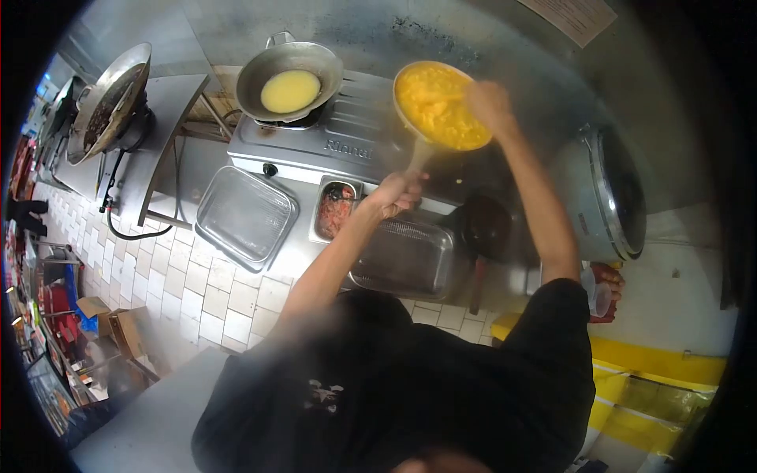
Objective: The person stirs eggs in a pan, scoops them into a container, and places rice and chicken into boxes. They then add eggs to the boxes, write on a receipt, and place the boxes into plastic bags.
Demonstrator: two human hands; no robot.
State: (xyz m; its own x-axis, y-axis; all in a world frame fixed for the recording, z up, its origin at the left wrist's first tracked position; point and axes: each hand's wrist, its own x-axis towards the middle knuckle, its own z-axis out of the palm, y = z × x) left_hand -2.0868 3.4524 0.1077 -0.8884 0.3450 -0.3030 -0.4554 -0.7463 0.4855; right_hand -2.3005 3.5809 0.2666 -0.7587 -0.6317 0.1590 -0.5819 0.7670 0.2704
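My left hand [394, 195] is wrapped round the pale handle [420, 156] of a frying pan [397, 94] over the right side of the stove. Soft yellow scrambled egg [436, 110] fills the pan, piled in loose folds. At the pan's right rim, my right hand [489, 106] is closed, blurred by motion, with a thin yellow-coated shape reaching from it into the egg; I cannot tell what tool it is. Left of the pan, a wok [251, 85] on the other burner holds pale yellow liquid [291, 91].
The Rinnai stove [260, 144] stands against a metal wall. In front are a wire-lined tray [246, 217], a small metal container [315, 225] of chopped red pieces and another tray [406, 264]. A large round cooker [591, 181] stands at right, a dark round pan [485, 225] nearer. Another wok [142, 59] is far left.
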